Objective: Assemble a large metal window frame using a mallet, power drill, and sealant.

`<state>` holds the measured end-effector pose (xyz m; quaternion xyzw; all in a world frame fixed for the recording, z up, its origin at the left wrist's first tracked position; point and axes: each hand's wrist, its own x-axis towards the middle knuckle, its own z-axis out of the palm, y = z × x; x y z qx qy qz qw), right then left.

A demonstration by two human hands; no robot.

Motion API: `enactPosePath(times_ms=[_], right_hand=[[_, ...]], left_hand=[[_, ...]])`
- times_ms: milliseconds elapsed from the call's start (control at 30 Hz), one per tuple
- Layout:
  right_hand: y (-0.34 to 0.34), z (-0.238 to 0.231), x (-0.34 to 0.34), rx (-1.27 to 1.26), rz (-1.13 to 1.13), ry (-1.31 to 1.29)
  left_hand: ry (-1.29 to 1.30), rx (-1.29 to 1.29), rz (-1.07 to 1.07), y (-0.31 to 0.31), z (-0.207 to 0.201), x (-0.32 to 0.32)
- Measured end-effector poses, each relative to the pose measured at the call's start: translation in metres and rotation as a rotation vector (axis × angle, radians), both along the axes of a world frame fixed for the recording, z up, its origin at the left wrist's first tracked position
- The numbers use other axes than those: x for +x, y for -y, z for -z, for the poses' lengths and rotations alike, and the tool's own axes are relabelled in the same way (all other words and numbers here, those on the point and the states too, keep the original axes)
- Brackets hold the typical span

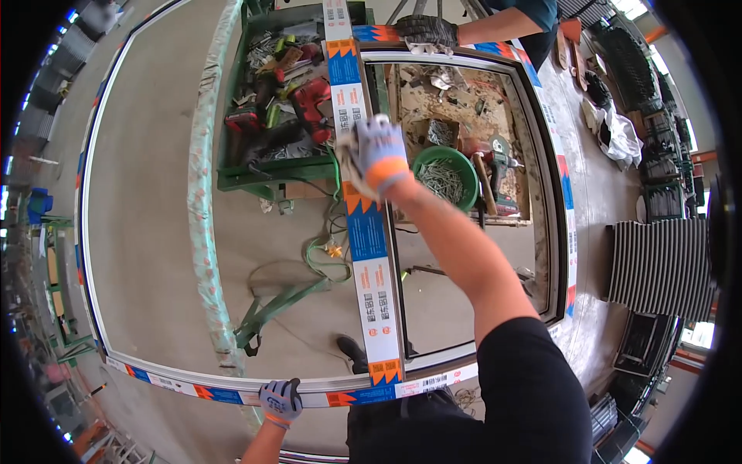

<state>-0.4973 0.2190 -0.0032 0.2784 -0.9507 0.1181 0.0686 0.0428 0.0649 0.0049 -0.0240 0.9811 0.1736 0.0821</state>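
A large window frame [363,232], its bars covered in blue, orange and white protective film, lies across green supports in front of me. My right hand [380,153], in a grey glove with an orange cuff, is stretched out over the middle bar. It is closed on a beige rag [352,164] that is pressed against this bar; the fingertips are partly blurred. Down at the near bar, my left hand [280,400], gloved in grey, has its fingers wrapped over the edge. At the far bar, another person's black-gloved hand [427,32] touches the frame with a whitish cloth [430,49] beneath it.
Below the frame, a green tool cart [278,172] holds red power tools and loose hardware. A green bowl of screws [442,179], a hammer [485,184] and drills sit on a wooden board. A film-wrapped beam [202,178] runs along the left. Cords lie beneath; stacked profiles [657,267] stand right.
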Motion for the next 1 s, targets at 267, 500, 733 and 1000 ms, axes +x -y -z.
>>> enactPosePath(times_ms=[267, 500, 733, 1000], right_hand=[[0.051, 0.008, -0.145, -0.095, 0.197, -0.007], [-0.013, 0.014, 0.021, -0.128, 0.081, 0.054], [-0.115, -0.006, 0.301, 0.015, -0.047, 0.303], [-0.191, -0.031, 0.45, 0.127, -0.267, 0.321]], left_hand=[[-0.074, -0.095, 0.033, -0.003, 0.007, 0.012], [0.018, -0.168, -0.013, 0.002, 0.023, 0.033], [-0.083, -0.066, 0.016, 0.001, 0.006, 0.005], [-0.4, -0.133, 0.031, -0.005, 0.022, 0.023]])
